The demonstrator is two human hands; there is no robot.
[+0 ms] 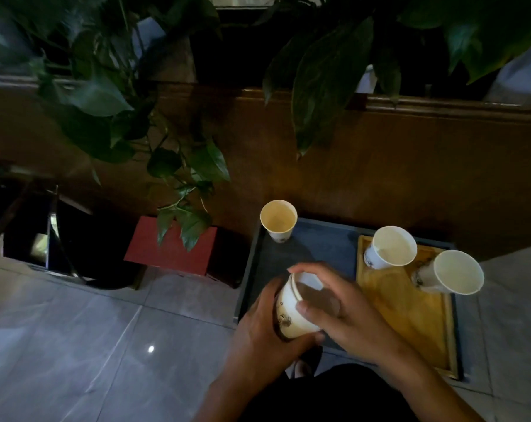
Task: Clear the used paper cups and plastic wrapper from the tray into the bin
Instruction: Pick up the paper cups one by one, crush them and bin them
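Note:
A white paper cup point(290, 312) with a dark print is tilted above the near left of the dark grey tray point(322, 248). My left hand point(258, 333) grips its side and base. My right hand point(346, 312) covers its rim, fingers curled over the mouth. One cup point(278, 221) stands upright at the tray's far left corner. Two more cups point(392, 248) point(450, 272) stand on the wooden board point(410, 315) in the tray's right half. The black bin point(84, 248) sits on the floor to the left. I see no plastic wrapper.
A red box point(172, 251) lies between the bin and the tray. Leafy plants point(111, 95) hang over the bin and a brown wooden wall panel point(380, 166) runs behind. Grey floor tiles point(90, 345) spread in front.

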